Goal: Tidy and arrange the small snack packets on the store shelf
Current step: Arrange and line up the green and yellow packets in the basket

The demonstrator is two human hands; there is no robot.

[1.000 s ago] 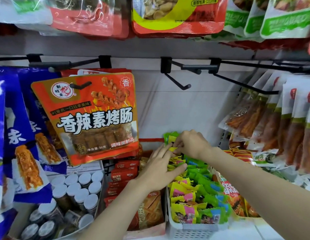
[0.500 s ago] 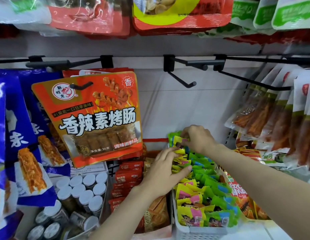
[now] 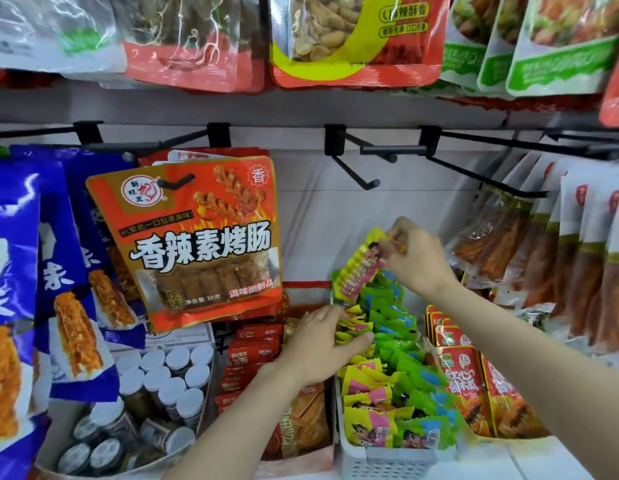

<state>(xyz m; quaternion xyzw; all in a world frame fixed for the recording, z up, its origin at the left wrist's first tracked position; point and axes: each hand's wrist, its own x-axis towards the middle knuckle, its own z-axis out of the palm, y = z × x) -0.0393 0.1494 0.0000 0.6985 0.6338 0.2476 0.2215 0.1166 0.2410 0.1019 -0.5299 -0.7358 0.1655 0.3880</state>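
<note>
A white plastic basket [image 3: 387,460] on the shelf holds two rows of small snack packets, yellow-pink ones [image 3: 365,393] on the left and green-blue ones [image 3: 398,327] on the right. My right hand [image 3: 417,258] pinches a stack of yellow-pink packets [image 3: 358,268] by its top edge and holds it lifted above the back of the basket. My left hand [image 3: 318,344] lies across the yellow row, fingers pressing among the packets and thumb stretched toward the green row.
An orange sausage snack bag [image 3: 197,244] hangs on a hook left of the basket, with blue bags [image 3: 41,271] further left. Two bare black hooks [image 3: 367,183] stick out above my hands. Capped jars [image 3: 162,379], red packets [image 3: 252,351] and red-orange pouches [image 3: 464,382] flank the basket.
My right hand has risen from the back of the basket, drawing up a stack of yellow-pink packets. My left hand stays on the yellow row.
</note>
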